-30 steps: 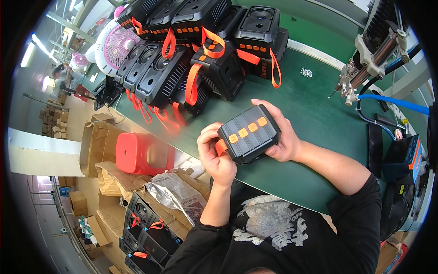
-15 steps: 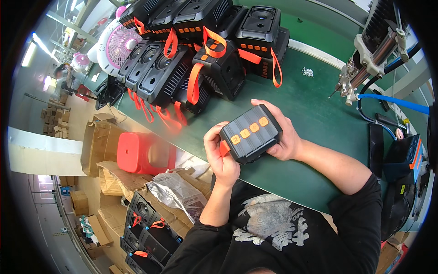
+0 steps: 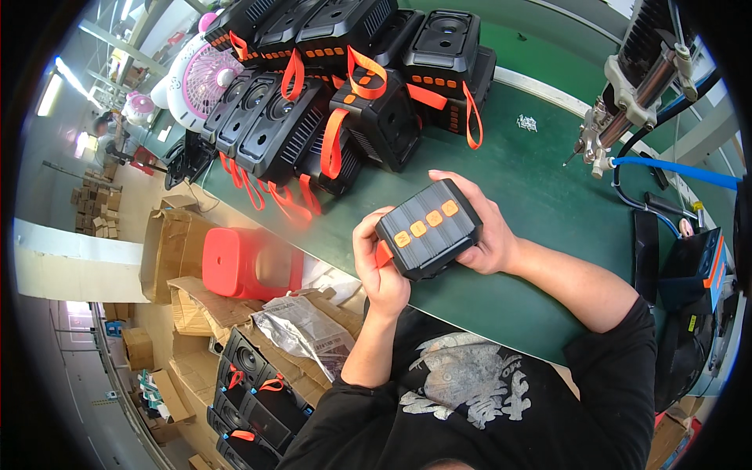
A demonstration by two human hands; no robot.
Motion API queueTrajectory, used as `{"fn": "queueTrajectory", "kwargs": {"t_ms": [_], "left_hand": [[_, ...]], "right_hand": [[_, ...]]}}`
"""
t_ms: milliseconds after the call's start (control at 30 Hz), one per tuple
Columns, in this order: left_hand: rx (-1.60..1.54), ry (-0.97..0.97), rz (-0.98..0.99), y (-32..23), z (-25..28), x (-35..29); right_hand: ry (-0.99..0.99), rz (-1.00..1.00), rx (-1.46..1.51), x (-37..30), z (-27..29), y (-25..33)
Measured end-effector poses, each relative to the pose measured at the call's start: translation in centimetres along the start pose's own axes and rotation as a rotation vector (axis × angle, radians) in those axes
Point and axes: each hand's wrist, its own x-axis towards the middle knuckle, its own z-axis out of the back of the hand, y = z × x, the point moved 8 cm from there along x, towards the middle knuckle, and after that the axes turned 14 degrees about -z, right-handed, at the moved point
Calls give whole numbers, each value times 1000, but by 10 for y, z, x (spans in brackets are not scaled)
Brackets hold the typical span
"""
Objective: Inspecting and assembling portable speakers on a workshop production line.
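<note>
Between my two hands is a black portable speaker, held tilted over the green bench with its row of orange buttons facing up. My left hand grips its left end, where a bit of the orange strap shows by the fingers. My right hand wraps round the opposite end, thumb underneath near the lower edge. The speaker's underside is hidden. Beyond it, a pile of similar black speakers with orange straps covers the far left of the bench.
A screwdriving machine with a blue hose stands at the right. Small screws lie on the green bench. Left of the bench are a red stool, cardboard boxes and more speakers. A pink-white fan stands behind.
Both hands and the speaker have shifted very slightly to the left. The grip on it is the same.
</note>
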Motion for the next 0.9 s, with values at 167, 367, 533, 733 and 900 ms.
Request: {"fn": "queueTrajectory", "kwargs": {"t_ms": [167,367,533,733,900], "left_hand": [[-9,3,-16,-1,0,0],[2,19,-38,-2,0,1],[-2,14,-39,-3,0,0],[-9,8,-49,-2,1,-1],[68,12,-43,-2,4,-1]], "right_hand": [[-7,13,-3,0,0,1],[4,-6,0,0,-1,0],[0,4,-12,0,-1,0],[-5,15,-34,-1,-1,0],[-11,24,-41,-1,-1,-1]]}}
